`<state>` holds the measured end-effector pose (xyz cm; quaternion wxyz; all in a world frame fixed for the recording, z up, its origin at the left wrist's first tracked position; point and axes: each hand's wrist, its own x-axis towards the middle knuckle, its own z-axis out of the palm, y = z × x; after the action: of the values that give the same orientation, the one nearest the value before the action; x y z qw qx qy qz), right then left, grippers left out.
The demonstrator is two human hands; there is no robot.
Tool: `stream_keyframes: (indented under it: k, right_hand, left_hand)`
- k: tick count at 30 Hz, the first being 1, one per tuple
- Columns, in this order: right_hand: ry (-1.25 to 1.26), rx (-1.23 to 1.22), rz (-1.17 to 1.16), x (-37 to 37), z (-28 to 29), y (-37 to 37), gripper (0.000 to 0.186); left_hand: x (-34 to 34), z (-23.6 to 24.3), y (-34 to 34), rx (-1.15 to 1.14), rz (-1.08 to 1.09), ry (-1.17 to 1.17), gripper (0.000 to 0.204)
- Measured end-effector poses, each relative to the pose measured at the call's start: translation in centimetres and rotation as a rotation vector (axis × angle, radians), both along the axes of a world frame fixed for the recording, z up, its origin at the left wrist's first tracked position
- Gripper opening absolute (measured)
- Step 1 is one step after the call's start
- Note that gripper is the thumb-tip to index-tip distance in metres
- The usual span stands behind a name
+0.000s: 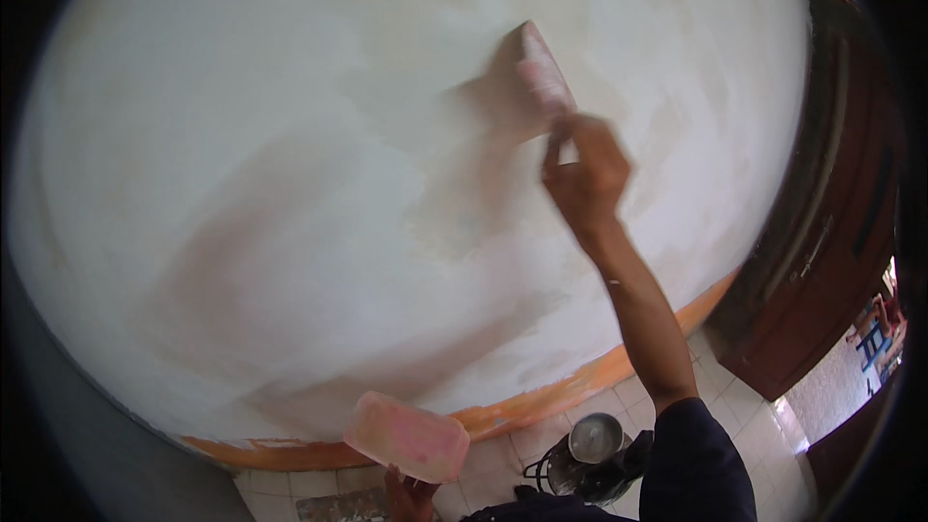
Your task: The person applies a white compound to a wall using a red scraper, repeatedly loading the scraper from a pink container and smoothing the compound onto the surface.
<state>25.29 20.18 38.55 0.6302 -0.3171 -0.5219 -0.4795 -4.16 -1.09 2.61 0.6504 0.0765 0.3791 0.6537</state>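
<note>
My right hand (587, 169) is raised to the white, patchy wall (290, 87), its fingers wrapped round the handle of a wide spatula (544, 77) smeared with pale pinkish paste. The blade is at the wall surface and casts a shadow to its left; whether it touches cannot be told exactly. At the bottom, my left hand (409, 495) grips a pink rectangular plastic container (406, 430) from below, held low in front of the wall. Its fingers are partly hidden by the container.
An orange band (512, 409) runs along the wall's foot above the tiled floor (730, 411). A metal pot (594, 438) and dark items lie near my feet. At right stands an open brown wooden door (812, 232), with a bright area and blue object (875, 338) beyond.
</note>
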Motion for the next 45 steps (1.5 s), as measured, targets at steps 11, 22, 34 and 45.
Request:
stream_keyframes:
  k: [11,22,34,45]
  right_hand:
    - [0.054,-0.134,-0.010,1.1,-8.5,-3.6,0.020]
    - [-0.218,-0.259,0.261,-4.7,-20.4,-3.8,0.012]
    - [-0.250,-0.096,0.076,-4.6,-10.3,-0.2,0.013]
    - [0.105,0.002,0.024,0.9,0.6,-5.4,0.015]
  left_hand:
    - [-0.2,0.5,-0.4,0.154,-0.027,0.140,0.059]
    - [-1.4,-4.1,0.9,0.027,-0.026,-0.070,0.061]
    - [-0.8,-2.6,0.6,0.015,-0.051,-0.028,0.062]
    - [-1.2,-1.9,-0.5,-0.013,-0.029,-0.003,0.062]
